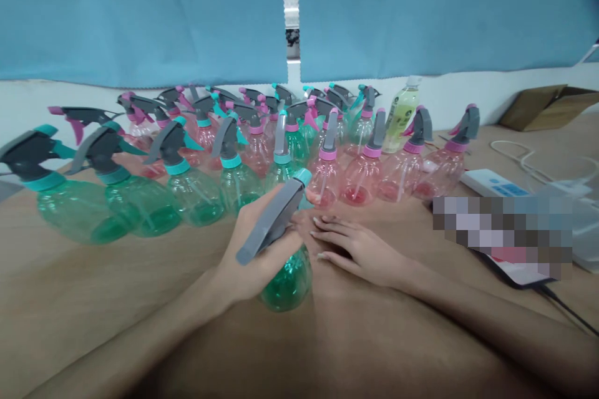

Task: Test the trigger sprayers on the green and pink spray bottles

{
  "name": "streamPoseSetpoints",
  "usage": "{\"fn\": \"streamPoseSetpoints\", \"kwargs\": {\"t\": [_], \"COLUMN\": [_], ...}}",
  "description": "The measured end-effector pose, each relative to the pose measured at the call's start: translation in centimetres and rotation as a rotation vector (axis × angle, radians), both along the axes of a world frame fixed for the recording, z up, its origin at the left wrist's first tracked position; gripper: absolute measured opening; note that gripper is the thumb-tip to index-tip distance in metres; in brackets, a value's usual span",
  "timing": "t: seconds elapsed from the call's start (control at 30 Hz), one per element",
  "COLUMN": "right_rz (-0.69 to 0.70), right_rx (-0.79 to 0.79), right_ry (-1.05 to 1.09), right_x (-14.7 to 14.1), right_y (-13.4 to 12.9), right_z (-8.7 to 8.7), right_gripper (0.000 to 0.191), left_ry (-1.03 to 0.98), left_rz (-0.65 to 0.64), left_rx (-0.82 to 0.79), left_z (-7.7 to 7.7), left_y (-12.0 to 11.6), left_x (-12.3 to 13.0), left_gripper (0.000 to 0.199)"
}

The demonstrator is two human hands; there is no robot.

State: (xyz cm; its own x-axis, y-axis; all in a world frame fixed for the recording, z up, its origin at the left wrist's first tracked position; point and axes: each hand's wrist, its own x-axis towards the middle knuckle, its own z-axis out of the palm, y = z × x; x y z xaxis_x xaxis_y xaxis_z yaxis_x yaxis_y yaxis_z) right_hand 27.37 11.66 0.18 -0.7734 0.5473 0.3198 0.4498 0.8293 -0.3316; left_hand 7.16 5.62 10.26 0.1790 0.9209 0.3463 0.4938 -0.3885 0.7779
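My left hand [255,243] is wrapped round the neck of a green spray bottle [286,280] in front of me. The bottle's grey trigger head with a turquoise nozzle sticks up above the hand, and its trigger is hidden. Just right of it, my right hand [353,246] rests on the wooden table with its fingers stretched out, holding nothing. Beyond my hands stands a front row of spray bottles: green ones such as this spray bottle [194,196] to the left, pink ones such as this spray bottle [360,181] to the right.
More pink and green spray bottles crowd behind the front row. A drink bottle [403,112] with a pale yellow label stands at the back. To the right lie a blurred-out phone [528,277] with a cable, a white device [493,184], white cords and a brown cardboard piece [547,109].
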Motion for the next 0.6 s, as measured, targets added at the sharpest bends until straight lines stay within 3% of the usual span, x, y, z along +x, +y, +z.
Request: {"fn": "streamPoseSetpoints", "kwargs": {"t": [0.33, 0.6], "right_rz": [-0.015, -0.023], "right_rx": [-0.011, -0.022], "right_ry": [0.002, 0.022], "right_x": [0.34, 0.61], "right_y": [-0.17, -0.19], "right_z": [-0.12, -0.06], "right_gripper": [0.044, 0.043], "left_ry": [-0.029, -0.008], "left_rz": [-0.001, -0.012], "left_rx": [0.006, 0.003], "left_z": [-0.37, 0.19], "left_y": [0.15, -0.07], "left_x": [0.00, 0.20], "left_gripper": [0.009, 0.017]}}
